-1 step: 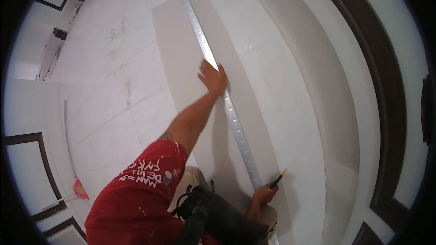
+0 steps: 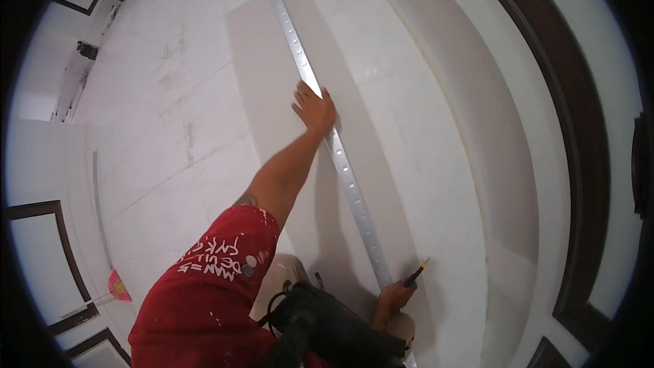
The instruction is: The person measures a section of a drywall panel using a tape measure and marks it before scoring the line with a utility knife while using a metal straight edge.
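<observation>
A long silver metal profile, dimpled along its length, lies lengthwise over a grey flat board on the floor. My left hand rests flat on the profile around its middle, fingers spread. Close to my body, my right hand is closed on a utility knife with a black and yellow handle. The knife's tip points up and to the right, beside the profile. My right hand sits against the near part of the profile; whether it also presses on it, I cannot tell.
White floor tiles surround the board. A pale curved strip and dark brown trim run along the right. At the left are a pink dustpan-like thing and dark-framed panels. A black bag hangs before me.
My left hand has shifted slightly farther away along the profile. The right hand keeps its hold on the knife, and the view has moved a little.
</observation>
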Demonstrator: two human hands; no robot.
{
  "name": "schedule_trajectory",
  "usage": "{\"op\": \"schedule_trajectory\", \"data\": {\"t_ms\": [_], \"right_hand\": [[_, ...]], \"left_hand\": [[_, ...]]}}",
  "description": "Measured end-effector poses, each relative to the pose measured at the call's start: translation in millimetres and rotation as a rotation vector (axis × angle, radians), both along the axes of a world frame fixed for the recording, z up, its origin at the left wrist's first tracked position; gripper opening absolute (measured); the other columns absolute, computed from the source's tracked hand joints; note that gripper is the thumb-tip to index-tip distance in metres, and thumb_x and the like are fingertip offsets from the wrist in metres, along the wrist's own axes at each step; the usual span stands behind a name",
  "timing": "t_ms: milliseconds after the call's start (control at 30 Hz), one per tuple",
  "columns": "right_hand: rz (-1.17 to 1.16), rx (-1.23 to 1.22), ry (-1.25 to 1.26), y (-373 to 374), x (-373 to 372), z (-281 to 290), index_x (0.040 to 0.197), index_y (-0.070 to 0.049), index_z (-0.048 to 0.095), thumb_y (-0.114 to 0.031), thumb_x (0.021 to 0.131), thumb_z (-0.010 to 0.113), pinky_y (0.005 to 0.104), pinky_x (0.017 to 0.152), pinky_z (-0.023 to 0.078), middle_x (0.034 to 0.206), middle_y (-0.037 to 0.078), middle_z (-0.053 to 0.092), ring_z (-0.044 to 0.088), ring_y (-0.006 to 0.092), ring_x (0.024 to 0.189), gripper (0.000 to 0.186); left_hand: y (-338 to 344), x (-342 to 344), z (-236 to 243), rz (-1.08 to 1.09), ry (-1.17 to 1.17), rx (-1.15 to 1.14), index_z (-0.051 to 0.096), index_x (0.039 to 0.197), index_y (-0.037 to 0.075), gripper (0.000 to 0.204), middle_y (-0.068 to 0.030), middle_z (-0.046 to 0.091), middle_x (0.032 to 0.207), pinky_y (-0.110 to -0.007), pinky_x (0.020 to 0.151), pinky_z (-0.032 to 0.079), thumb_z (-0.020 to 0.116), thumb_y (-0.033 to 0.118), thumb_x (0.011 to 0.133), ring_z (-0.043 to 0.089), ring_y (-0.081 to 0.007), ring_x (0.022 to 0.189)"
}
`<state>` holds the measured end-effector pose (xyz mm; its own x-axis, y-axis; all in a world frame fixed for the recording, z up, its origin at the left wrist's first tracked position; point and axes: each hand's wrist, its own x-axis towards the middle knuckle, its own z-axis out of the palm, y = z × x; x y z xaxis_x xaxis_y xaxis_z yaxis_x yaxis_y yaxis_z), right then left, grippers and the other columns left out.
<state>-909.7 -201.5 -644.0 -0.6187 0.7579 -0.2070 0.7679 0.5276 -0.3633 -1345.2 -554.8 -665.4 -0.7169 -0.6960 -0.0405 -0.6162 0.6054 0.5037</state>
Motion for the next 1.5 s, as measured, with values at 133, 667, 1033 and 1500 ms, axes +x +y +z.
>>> {"op": "schedule_trajectory", "data": {"t_ms": [133,667,1033,1500], "right_hand": [[0.055,-0.024,-0.04,-3,-17,22,0.123,0.004,0.054,-0.022,0.097,0.052,0.0501,0.09,0.047,0.11,0.027,0.063,0.062,0.0454,0.103,0.037],[0.387,-1.463,0.234,-235,-483,54,0.102,-0.003,0.053,-0.029,0.105,0.054,0.0236,0.05,0.041,0.085,0.003,0.058,0.05,0.0061,0.061,0.025],[0.271,-1.324,0.121,-260,-507,62,0.09,-0.006,0.06,-0.041,0.098,0.068,0.0213,0.038,0.028,0.062,-0.001,0.051,0.039,0.0043,0.041,0.037],[0.885,-0.736,0.187,-372,-672,59,0.106,0.003,0.062,-0.027,0.097,0.058,0.0414,0.065,0.057,0.083,0.019,0.07,0.071,0.0304,0.068,0.031]], "left_hand": [[-40,-48,6,0.104,0.003,0.125,0.02,0.159,0.005,0.065,-0.0163,0.03,0.162,-0.057,0.123,0.011,0.038,0.038,0.106,0.019,-0.0341,0.153],[-60,-91,-15,0.275,-0.075,-0.228,0.064,0.115,0.006,0.031,-0.012,0.057,0.126,-0.051,0.104,0.033,0.044,0.028,0.105,0.047,-0.0322,0.124],[0,-16,13,0.204,-0.108,-0.095,0.059,0.119,0.004,0.028,-0.0124,0.052,0.131,-0.052,0.11,0.026,0.045,0.024,0.104,0.04,-0.031,0.131],[41,48,64,0.103,-0.129,-0.022,0.055,0.121,0.001,0.028,-0.0149,0.05,0.135,-0.052,0.111,0.021,0.044,0.019,0.103,0.036,-0.0316,0.135]]}}
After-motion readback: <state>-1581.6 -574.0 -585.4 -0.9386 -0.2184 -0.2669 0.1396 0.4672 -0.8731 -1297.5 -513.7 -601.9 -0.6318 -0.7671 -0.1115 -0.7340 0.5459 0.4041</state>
